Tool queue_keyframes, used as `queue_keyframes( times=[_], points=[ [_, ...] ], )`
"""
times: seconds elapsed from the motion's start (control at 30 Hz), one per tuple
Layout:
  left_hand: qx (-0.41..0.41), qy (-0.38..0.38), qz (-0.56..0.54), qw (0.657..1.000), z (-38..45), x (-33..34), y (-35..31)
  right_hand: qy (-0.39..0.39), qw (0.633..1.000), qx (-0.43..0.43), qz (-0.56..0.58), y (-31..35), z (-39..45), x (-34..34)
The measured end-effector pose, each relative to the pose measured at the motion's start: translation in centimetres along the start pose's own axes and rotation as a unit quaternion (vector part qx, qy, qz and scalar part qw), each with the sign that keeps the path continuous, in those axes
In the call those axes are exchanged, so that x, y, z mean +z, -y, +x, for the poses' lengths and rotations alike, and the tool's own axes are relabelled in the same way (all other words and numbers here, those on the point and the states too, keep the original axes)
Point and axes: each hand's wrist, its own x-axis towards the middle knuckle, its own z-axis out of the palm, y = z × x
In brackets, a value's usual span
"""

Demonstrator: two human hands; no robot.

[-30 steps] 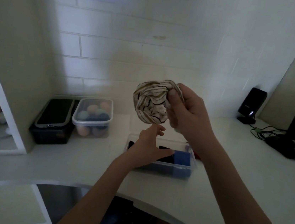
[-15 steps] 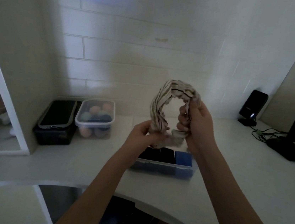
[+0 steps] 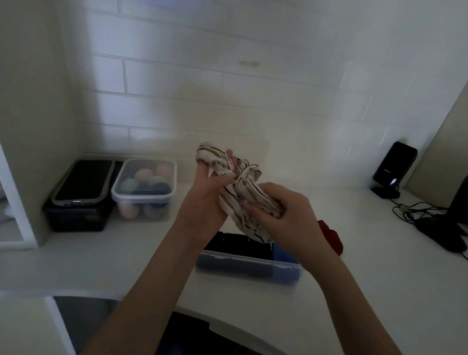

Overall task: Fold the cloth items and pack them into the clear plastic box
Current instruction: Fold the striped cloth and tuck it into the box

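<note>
White tiled counter (image 3: 361, 281), both grips, left hand (image 3: 203, 203), right hand (image 3: 284, 216), bunching crumpled striped cloth (image 3: 242, 196)

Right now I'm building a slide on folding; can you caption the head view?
Both hands, left hand and right hand, bunch a striped cloth above the clear plastic box.

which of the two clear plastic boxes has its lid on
The clear box of coloured balls by the wall, left of the hands, has its lid on. The box under the hands is open, with dark folded cloths inside.
</note>
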Motion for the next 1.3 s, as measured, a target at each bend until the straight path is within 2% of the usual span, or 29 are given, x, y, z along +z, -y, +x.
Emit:
queue_keyframes(
  times=[0.1,0.17,0.27,0.33,0.37,0.43,0.5,0.57,0.7,0.77,0.83,0.87,0.93,0.97,1.03,1.1,1.17,1.2,1.23,1.3],
  points=[
    [0.032,0.008,0.12,0.992,-0.5,0.5,-0.3,0.021,0.996,-0.014,0.085,0.9,-0.2,-0.6],
    [0.043,0.021,0.242,0.969,-1.0,0.8,-0.4,0.025,0.988,-0.01,0.152,1.2,-0.2,-1.1],
    [0.057,0.011,0.428,0.902,-1.8,1.9,-0.3,0.032,0.971,-0.008,0.236,1.4,0.0,-1.6],
    [0.078,-0.028,0.513,0.854,-1.9,2.7,-0.1,0.031,0.969,-0.003,0.247,1.3,0.1,-1.6],
    [0.089,-0.049,0.53,0.842,-1.9,2.9,-0.1,0.019,0.971,0.001,0.238,1.3,0.1,-1.5],
    [0.114,-0.08,0.504,0.852,-1.9,2.9,-0.2,-0.028,0.977,0.018,0.209,1.2,0.1,-1.4],
    [0.117,-0.065,0.449,0.883,-2.0,2.5,-0.5,-0.063,0.978,0.038,0.195,0.9,0.2,-1.2],
    [0.097,-0.021,0.425,0.9,-2.2,2.2,-0.8,-0.047,0.978,0.062,0.194,0.8,0.3,-1.3],
    [0.02,0.074,0.369,0.926,-2.4,1.2,-0.6,0.068,0.977,0.097,0.176,1.0,0.2,-1.2],
    [-0.018,0.103,0.342,0.934,-2.5,0.6,-0.5,0.055,0.978,0.127,0.157,1.4,0.2,-0.7],
    [-0.054,0.129,0.314,0.939,-2.8,0.2,-0.4,0.007,0.963,0.164,0.212,1.1,0.3,-0.2],
    [-0.069,0.134,0.306,0.94,-2.9,0.1,-0.4,-0.014,0.933,0.204,0.296,0.9,0.3,0.0],
    [-0.084,0.137,0.301,0.94,-3.2,0.0,-0.5,-0.027,0.827,0.282,0.486,0.5,0.5,0.3],
    [-0.086,0.141,0.301,0.939,-3.2,-0.1,-0.6,-0.028,0.78,0.305,0.545,0.1,0.5,0.4],
    [-0.081,0.134,0.294,0.943,-3.3,-0.3,-0.5,-0.037,0.728,0.323,0.604,-0.7,0.4,0.6],
    [-0.079,0.098,0.256,0.958,-3.2,-0.7,-0.1,-0.051,0.702,0.315,0.636,-1.1,0.3,0.8],
    [-0.085,0.048,0.18,0.979,-3.1,-1.0,0.3,-0.067,0.693,0.304,0.651,-1.3,0.2,1.1],
    [-0.088,0.024,0.137,0.986,-3.0,-1.2,0.4,-0.079,0.7,0.299,0.644,-1.6,0.1,1.4],
    [-0.091,0.006,0.103,0.99,-3.0,-1.4,0.4,-0.095,0.717,0.3,0.622,-1.7,0.1,1.6],
    [-0.1,-0.007,0.072,0.992,-3.0,-1.7,0.3,-0.131,0.783,0.295,0.532,-2.2,-0.1,1.9]
  ],
)
